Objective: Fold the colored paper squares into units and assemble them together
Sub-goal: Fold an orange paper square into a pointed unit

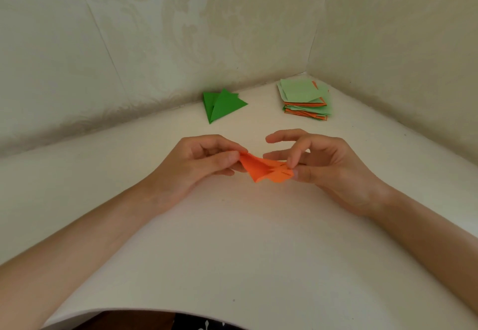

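A partly folded orange paper [263,170] is held just above the white table [232,239] at mid-frame. My left hand [196,164] pinches its left corner between thumb and fingers. My right hand [326,164] pinches its right end, index finger pressing down on the folds, with the upper fingers loose. A folded dark green unit [221,104], pointed like a kite, lies against the back wall. A stack of light green and orange paper squares [305,99] sits in the back right corner.
Patterned cream walls [155,45] close the table on the left, back and right. The table's front edge [129,311] curves near my body. White tabletop lies between my hands and the paper stack.
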Demonstrator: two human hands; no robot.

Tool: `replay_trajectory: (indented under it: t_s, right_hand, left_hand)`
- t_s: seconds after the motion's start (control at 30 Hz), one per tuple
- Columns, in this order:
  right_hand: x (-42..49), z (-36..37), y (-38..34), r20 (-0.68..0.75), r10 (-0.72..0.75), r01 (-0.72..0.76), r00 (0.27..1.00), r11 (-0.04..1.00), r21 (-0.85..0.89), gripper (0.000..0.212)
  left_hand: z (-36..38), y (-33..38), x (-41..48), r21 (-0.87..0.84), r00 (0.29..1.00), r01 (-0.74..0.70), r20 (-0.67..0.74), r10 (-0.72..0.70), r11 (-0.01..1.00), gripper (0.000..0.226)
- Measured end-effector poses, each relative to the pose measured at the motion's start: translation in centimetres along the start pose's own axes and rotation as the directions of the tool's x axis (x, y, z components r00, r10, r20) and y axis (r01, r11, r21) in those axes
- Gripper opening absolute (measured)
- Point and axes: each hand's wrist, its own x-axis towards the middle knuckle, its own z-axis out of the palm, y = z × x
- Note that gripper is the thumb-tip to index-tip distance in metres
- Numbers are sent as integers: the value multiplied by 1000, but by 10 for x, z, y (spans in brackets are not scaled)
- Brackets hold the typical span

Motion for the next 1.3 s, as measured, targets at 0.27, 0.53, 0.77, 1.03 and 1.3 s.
replay_trajectory:
  t_s: [0.27, 0.53, 0.77, 1.03, 1.3]
  right_hand:
    - [-1, -4, 1, 77, -27, 34, 997, 995, -92, 34]
    - [1, 1, 6, -39, 10, -15, 999, 992, -124, 11]
    - [1, 17, 12, -187, -71, 22, 980, 967, -255, 18]
    - [0, 14, 8, -197, -38, 24, 980, 997, -71, 21]
    - [1, 10, 11, -200, -34, 23, 979, 998, -57, 27]
  left_hand:
    - [1, 0, 3, -49, 996, 77, -51, -79, 996, 7]
    - [4, -3, 3, -67, 990, 44, -129, -52, 997, 9]
    - [5, -2, -1, -30, 999, 30, -29, -31, 999, 7]
    - [7, 0, -1, -29, 999, 16, -41, -17, 999, 10]
    - [3, -2, 3, -162, 999, 40, -30, -46, 986, 25]
